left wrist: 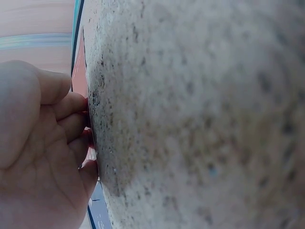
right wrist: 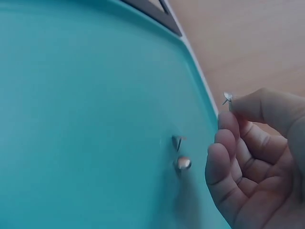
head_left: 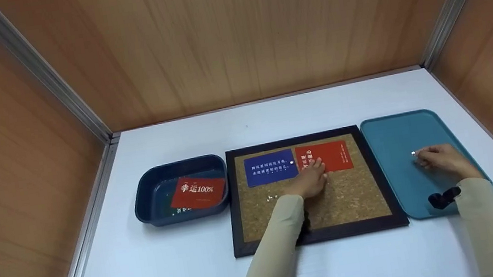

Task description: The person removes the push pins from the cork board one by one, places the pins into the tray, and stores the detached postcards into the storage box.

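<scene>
A cork board [head_left: 353, 200] with a dark frame lies on the table. My left hand [head_left: 310, 181] rests its fingertips on a red card [head_left: 338, 156] at the board's upper right, covering part of its print. Beside that card lies a blue card [head_left: 265, 169], with a small shiny tack [head_left: 292, 162] near its right edge. Over the teal tray [head_left: 397, 135], my right hand [head_left: 443, 160] pinches a metal thumbtack [right wrist: 228, 97] between thumb and index finger. Two more thumbtacks [right wrist: 182, 163] lie on the tray in the right wrist view.
Left of the board stands a dark blue bin [head_left: 144, 207] holding a red card [head_left: 198, 192] on top of a green one. Small shiny bits [head_left: 271, 198] sit on the cork's left part. Wood-grain panels [head_left: 250, 35] enclose the white table [head_left: 188, 274] at the back and sides.
</scene>
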Tool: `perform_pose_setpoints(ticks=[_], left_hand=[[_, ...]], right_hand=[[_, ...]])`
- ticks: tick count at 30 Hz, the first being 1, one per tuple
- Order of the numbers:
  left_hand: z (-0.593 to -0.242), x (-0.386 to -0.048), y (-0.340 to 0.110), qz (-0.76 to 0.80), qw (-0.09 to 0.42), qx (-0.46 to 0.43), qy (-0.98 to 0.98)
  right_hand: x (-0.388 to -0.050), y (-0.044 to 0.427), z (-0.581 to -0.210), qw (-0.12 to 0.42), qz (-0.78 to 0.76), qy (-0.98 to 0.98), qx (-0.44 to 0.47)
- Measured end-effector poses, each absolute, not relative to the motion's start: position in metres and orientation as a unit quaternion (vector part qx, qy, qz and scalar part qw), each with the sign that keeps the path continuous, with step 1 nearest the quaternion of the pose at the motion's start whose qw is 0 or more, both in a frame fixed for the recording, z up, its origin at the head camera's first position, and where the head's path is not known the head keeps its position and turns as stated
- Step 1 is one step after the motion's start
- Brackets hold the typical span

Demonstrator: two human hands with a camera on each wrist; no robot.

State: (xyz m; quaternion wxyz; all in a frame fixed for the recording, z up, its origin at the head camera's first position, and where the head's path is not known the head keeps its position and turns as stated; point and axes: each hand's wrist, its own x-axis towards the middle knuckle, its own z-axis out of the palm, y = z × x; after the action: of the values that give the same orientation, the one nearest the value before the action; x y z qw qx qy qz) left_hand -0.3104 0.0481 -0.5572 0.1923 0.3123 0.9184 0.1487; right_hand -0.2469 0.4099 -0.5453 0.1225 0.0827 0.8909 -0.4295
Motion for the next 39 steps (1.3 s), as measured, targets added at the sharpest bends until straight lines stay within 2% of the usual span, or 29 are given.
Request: perform_pose_setpoints(ticks=[17,39], left_hand=[[-0.557,-0.310,0.049,0.150,0.198,0.306,0.919],[-0.556,-0.309,0.049,0.153,0.203,0.293,0.922]], right_hand=[[-0.238,0.425,-0.557,0.123,-0.434,0.887,0.097],[-0.239,0.422,-0.556,0.134,-0.425,0.889,0.108]])
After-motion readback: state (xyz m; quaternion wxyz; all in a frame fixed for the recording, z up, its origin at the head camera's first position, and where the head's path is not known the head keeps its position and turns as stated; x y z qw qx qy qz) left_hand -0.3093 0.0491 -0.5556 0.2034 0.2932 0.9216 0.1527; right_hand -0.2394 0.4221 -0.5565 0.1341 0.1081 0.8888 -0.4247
